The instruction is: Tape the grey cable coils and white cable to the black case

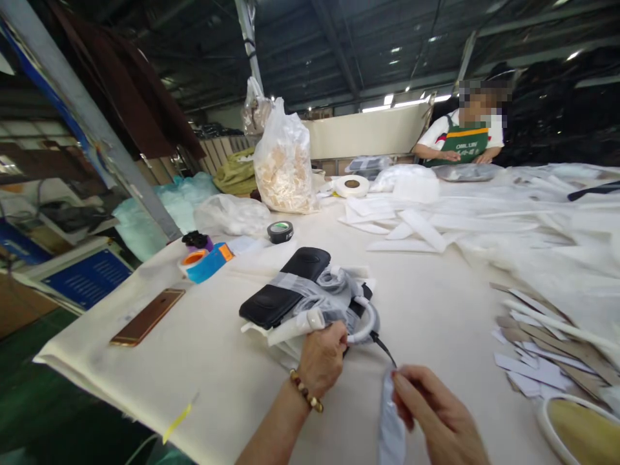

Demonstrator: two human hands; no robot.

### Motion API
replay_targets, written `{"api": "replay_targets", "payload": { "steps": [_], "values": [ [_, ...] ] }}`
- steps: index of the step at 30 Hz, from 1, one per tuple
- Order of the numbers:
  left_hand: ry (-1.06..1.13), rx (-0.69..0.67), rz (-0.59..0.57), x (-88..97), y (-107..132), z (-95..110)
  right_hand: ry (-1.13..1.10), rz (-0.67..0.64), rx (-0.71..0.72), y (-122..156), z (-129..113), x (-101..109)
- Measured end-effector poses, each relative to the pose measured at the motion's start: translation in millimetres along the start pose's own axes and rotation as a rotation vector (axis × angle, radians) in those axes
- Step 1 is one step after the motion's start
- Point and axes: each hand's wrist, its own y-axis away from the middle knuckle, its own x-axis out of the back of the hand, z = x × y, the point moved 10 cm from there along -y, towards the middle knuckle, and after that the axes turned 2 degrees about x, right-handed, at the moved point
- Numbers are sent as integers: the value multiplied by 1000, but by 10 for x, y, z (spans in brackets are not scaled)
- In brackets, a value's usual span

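Observation:
A bundle of black leather-like parts, partly covered in clear plastic, lies at the middle of the table. Beside the black part are grey plastic-wrapped coils, a white wrapped roll and a white curved handle. My left hand, with a beaded bracelet at the wrist, is closed on the bundle's near edge; the exact part it grips is hidden. A thin black strap runs from the bundle toward my right hand, which pinches a light grey plastic-wrapped strip hanging down.
Left on the table are a phone, blue tape and black tape. A full clear bag stands behind. White sheets and cut scraps lie right. A person in a green apron works across the table.

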Motion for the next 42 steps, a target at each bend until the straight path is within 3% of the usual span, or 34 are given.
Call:
{"api": "replay_targets", "payload": {
  "steps": [1, 3, 5, 12, 18, 22, 32, 35, 42],
  "values": [
    [0, -9, 0, -7, -4, -2, -51, -53, -19, -80, -14, -257],
    [2, -28, -2, -22, -12, -1, -124, -59, -26, -231, -11, -578],
    [1, -41, 0, -31, -14, 3, -134, -10, -39, -330, 71, -696],
    [-10, -65, 15, -37, 5, 15, -173, 97, -165, -373, 397, -661],
    [-38, -95, 44, -9, 14, 57, -324, 112, -256, -380, 457, -751],
    [-61, -119, 58, 0, 31, 87, -433, 103, -395, -349, 479, -870],
    [-95, -152, 50, -13, 55, 95, -399, 76, -726, -417, 586, -990],
    [-90, -135, 39, -18, 43, 75, -424, -10, -662, -399, 530, -1009],
    [-76, -65, -4, 0, 3, 48, -412, -119, -289, -374, 393, -903]
  ]
}}
